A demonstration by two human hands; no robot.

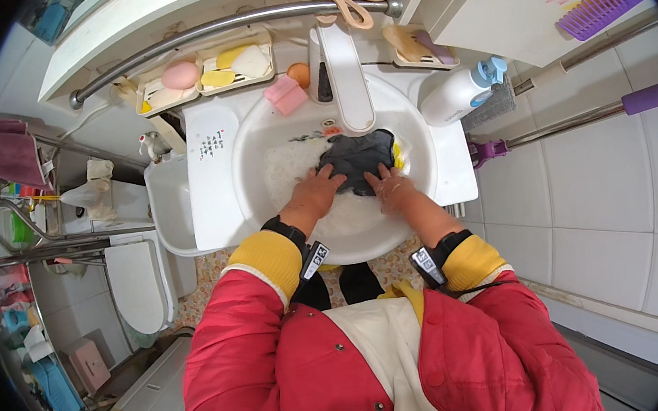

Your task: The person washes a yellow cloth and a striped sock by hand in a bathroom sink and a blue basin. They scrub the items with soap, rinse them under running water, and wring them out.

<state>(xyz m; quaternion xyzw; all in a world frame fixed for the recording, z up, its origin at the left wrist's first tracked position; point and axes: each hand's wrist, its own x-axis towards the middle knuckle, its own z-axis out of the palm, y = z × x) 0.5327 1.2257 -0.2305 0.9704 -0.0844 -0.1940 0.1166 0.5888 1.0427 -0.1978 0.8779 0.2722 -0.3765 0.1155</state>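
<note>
A dark grey wet cloth (pixel 357 159) lies bunched in soapy water in the white washbasin (pixel 245 172), below the spout of the white faucet (pixel 349 75). My left hand (pixel 314 195) rests at the cloth's left edge, fingers spread over it. At its lower right edge is my right hand (pixel 389 187), its fingertips on the fabric. Neither hand is visibly closed around the cloth. Something yellow (pixel 398 155) shows beside the cloth on the right, partly hidden; what it is I cannot tell.
Soap dishes (pixel 237 86) with soap bars stand behind the basin. A pink sponge-like block (pixel 286 94) sits on the rim at the back left. On the right of the counter stands a white pump bottle (pixel 455 96). A metal rail (pixel 223 22) runs above the faucet.
</note>
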